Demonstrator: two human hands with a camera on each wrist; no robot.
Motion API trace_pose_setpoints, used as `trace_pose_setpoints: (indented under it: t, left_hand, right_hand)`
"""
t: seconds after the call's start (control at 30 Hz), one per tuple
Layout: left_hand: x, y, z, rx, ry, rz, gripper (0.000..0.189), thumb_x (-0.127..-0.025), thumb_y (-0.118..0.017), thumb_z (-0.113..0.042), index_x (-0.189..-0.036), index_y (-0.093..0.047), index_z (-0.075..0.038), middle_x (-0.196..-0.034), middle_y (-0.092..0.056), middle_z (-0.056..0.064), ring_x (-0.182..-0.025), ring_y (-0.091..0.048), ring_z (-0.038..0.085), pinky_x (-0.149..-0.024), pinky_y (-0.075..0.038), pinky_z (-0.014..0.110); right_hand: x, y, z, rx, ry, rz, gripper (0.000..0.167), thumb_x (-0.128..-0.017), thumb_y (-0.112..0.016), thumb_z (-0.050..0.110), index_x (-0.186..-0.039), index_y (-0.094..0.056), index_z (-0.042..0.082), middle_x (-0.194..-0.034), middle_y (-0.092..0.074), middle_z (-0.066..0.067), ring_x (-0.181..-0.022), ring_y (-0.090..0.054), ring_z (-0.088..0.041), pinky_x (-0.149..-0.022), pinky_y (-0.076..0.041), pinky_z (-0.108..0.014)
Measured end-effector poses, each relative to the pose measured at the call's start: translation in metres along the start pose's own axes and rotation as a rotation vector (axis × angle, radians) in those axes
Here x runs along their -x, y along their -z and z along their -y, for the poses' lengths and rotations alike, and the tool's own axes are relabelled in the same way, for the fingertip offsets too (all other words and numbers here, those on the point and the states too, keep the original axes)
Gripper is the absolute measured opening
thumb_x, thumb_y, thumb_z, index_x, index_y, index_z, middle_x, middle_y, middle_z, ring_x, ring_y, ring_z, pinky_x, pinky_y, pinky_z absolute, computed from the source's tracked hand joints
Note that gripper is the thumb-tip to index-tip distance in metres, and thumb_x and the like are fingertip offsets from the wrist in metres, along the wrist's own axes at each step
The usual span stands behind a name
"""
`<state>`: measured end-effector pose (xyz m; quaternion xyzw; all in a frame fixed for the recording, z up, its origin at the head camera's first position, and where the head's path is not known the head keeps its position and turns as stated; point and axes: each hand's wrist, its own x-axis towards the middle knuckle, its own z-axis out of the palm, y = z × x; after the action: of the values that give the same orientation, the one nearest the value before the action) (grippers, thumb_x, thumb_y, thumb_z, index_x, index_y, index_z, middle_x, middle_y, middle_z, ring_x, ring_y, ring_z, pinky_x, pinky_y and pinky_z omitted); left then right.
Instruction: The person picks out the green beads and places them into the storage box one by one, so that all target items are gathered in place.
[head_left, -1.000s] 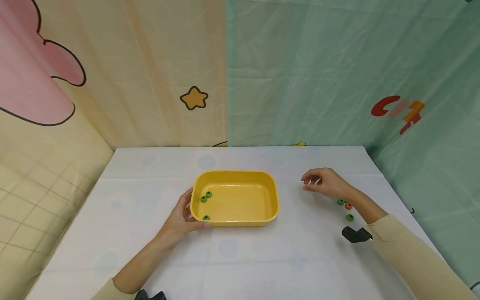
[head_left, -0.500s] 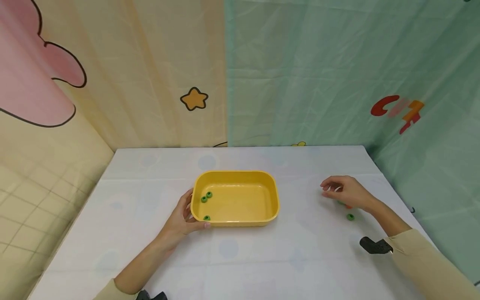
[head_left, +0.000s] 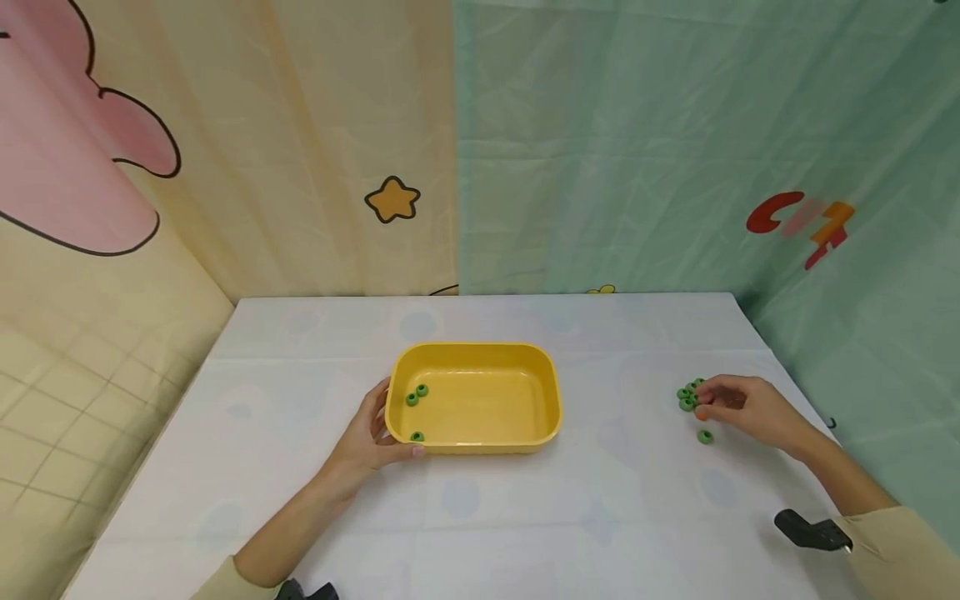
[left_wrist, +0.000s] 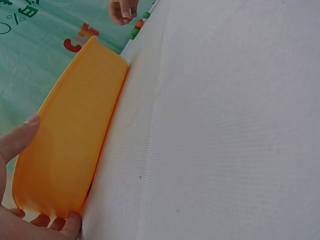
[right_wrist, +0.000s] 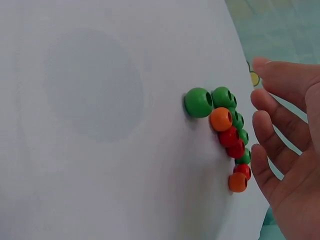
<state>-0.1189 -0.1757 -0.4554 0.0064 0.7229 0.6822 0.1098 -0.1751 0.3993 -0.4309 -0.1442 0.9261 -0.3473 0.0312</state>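
Note:
A yellow rectangular tray point(head_left: 487, 447) sits on the white-covered table, with green beads point(head_left: 422, 390) at its left end. My left hand point(head_left: 366, 442) grips the tray's left end, thumb at the rim and fingers around the outer wall. Over at the right, my right hand point(head_left: 753, 412) hovers by a cluster of green beads point(head_left: 686, 404), partly covering it. In the right wrist view the fingers are spread and nothing is held. Orange beads point(right_wrist: 221, 119) and red beads point(right_wrist: 228, 136) lie among the green ones there. One green bead point(head_left: 705, 437) lies on the cluster's near side.
The white cloth of the table point(head_left: 525, 525) stretches between tray and beads. Behind it hang a yellowish curtain point(head_left: 322, 150) and a green curtain point(head_left: 600, 150). A black wrist mount point(head_left: 812, 531) sticks out from the right sleeve.
My right hand has moved right and toward the near side, from beside the tray to the bead cluster. The left hand and tray stay in place.

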Motion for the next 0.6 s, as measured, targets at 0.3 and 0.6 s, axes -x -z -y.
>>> trace_pose_setpoints:
  t: [0.3, 0.6]
  left_hand:
    - [0.0, -0.001, 0.0, -0.002, 0.002, -0.005, 0.116, -0.077, -0.092, -0.004, -0.165, -0.017, -0.018, -0.168, -0.02, 0.009, -0.153, -0.023, 0.032, -0.115, -0.036, 0.034]
    - [0.0, -0.001, 0.001, 0.01, -0.004, 0.001, 0.115, -0.078, -0.091, -0.003, -0.165, -0.018, -0.018, -0.168, -0.02, 0.008, -0.152, -0.025, 0.031, -0.115, -0.037, 0.033]
  right_hand:
    - [0.026, -0.005, -0.019, -0.036, -0.004, 0.016, 0.023, -0.093, -0.078, 0.01, -0.113, -0.072, 0.0, -0.097, -0.07, -0.002, -0.083, -0.061, -0.008, -0.067, -0.055, -0.021]
    - [0.03, -0.022, -0.032, 0.003, 0.065, -0.02, 0.026, -0.085, -0.084, 0.005, -0.11, -0.075, 0.002, -0.088, -0.063, 0.002, -0.074, -0.052, -0.009, -0.059, -0.044, -0.021]
